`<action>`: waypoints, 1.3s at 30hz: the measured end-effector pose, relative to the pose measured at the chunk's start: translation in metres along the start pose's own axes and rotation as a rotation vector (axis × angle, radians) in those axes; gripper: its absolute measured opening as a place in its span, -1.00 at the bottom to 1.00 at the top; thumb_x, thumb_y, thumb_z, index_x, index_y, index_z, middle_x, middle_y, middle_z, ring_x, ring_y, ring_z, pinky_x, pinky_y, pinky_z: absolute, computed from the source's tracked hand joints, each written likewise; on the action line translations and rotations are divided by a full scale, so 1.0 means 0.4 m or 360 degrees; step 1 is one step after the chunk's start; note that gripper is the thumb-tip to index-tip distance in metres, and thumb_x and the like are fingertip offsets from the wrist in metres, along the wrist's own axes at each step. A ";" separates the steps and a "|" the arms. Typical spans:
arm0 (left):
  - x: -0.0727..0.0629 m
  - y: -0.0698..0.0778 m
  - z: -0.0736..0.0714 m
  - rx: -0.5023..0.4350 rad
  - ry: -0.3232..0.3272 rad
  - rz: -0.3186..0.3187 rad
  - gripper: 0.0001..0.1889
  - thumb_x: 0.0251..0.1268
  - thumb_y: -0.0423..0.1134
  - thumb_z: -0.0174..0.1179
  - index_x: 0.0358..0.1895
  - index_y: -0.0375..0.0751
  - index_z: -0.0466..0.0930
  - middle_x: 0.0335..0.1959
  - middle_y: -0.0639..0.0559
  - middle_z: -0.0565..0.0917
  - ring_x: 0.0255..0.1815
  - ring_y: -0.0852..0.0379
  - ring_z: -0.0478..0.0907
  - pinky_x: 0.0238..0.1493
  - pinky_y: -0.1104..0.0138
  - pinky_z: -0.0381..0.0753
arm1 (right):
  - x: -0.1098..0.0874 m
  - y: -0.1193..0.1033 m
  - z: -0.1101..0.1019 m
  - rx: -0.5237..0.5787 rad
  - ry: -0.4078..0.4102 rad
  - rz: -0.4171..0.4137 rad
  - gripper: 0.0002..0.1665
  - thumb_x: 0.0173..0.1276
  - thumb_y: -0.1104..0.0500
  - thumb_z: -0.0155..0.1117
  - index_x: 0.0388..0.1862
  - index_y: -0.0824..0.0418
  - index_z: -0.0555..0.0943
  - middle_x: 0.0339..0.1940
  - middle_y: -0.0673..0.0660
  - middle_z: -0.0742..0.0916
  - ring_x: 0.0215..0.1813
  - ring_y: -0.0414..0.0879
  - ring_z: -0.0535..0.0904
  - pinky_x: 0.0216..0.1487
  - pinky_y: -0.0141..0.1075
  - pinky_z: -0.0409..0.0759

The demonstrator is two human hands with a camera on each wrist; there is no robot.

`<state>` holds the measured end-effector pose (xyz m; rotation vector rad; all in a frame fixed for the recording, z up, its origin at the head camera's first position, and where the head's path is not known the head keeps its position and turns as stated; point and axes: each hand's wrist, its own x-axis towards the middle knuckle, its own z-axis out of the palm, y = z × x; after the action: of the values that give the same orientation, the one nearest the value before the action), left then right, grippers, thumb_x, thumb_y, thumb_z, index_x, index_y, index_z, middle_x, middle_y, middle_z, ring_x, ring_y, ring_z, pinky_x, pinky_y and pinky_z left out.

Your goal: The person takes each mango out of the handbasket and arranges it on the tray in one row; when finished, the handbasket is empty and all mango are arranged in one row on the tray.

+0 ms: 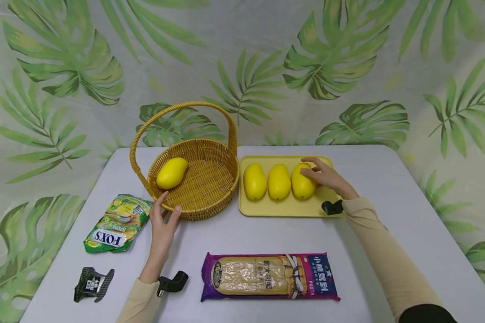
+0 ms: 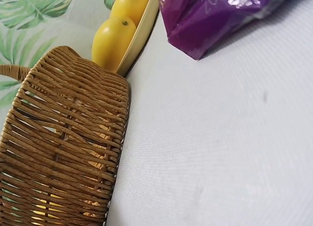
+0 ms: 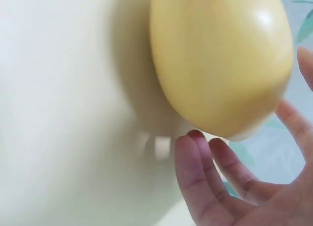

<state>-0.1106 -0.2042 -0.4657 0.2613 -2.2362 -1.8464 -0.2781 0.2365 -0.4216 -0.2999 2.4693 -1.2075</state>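
At the right end of the yellow tray (image 1: 283, 210), my right hand (image 1: 326, 175) reaches over a yellow mango (image 1: 302, 183). In the right wrist view its fingers (image 3: 188, 162) spread loosely around the end of that mango (image 3: 222, 55), not closed on it. Two more mangoes, a middle one (image 1: 279, 181) and a left one (image 1: 255, 181), lie beside it. My left hand (image 1: 164, 224) has its spread fingers at the near-left rim of the wicker basket (image 1: 204, 211). One mango (image 1: 172, 173) lies inside the basket on the left. The left wrist view shows the basket's side (image 2: 63, 133) but no left hand.
A green Fox's candy bag (image 1: 117, 223) lies left of the left hand. Nearer the front is a small black patterned packet (image 1: 93, 284). A purple pasta package (image 1: 270, 276) lies across the front of the white table (image 1: 363, 287). The basket's tall handle (image 1: 182, 106) arches up.
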 end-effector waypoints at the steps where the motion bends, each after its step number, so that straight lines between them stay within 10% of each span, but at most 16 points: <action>1: 0.000 0.000 0.000 -0.0002 0.0000 -0.0002 -0.36 0.44 -0.09 0.06 0.49 -0.06 0.05 0.48 -0.17 -0.18 0.41 -0.29 -0.01 0.25 -0.12 0.27 | -0.004 -0.002 -0.002 0.0002 0.0019 -0.0006 -0.23 0.45 -0.17 0.05 0.50 0.13 0.14 0.28 0.47 0.35 0.14 0.27 0.40 -0.01 0.01 0.53; 12: 0.001 0.001 0.002 -0.0002 0.0025 -0.0010 -0.38 0.43 -0.09 0.08 0.48 -0.03 0.08 0.47 -0.18 -0.18 0.41 -0.27 -0.01 0.25 -0.10 0.28 | -0.012 -0.055 -0.009 0.0135 0.0209 -0.0276 -0.34 0.46 -0.06 0.10 0.43 0.19 0.26 0.33 0.39 0.34 0.19 0.33 0.37 0.17 0.16 0.39; 29: 0.002 0.007 -0.001 0.0032 0.0022 -0.0048 -0.37 0.43 -0.08 0.08 0.48 -0.03 0.08 0.48 -0.20 -0.19 0.39 -0.32 0.02 0.22 -0.10 0.33 | 0.087 -0.368 0.247 0.0108 -0.0253 -0.0793 -0.52 0.45 0.12 0.14 0.30 0.20 0.42 0.15 0.26 0.54 -0.04 0.16 0.57 -0.05 0.00 0.57; 39: 0.002 0.003 0.001 0.0019 0.0022 -0.0054 -0.38 0.44 -0.06 0.07 0.48 0.00 0.08 0.48 -0.18 -0.20 0.39 -0.29 0.02 0.22 -0.08 0.34 | 0.147 -0.511 0.377 0.0088 -0.0421 -0.0803 -0.47 0.45 0.11 0.15 0.35 0.16 0.35 0.13 0.25 0.56 -0.08 -0.01 0.61 -0.11 -0.24 0.60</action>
<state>-0.1116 -0.2040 -0.4644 0.3149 -2.2478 -1.8430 -0.2626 -0.0158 -0.3583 -1.0434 2.1887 -1.3157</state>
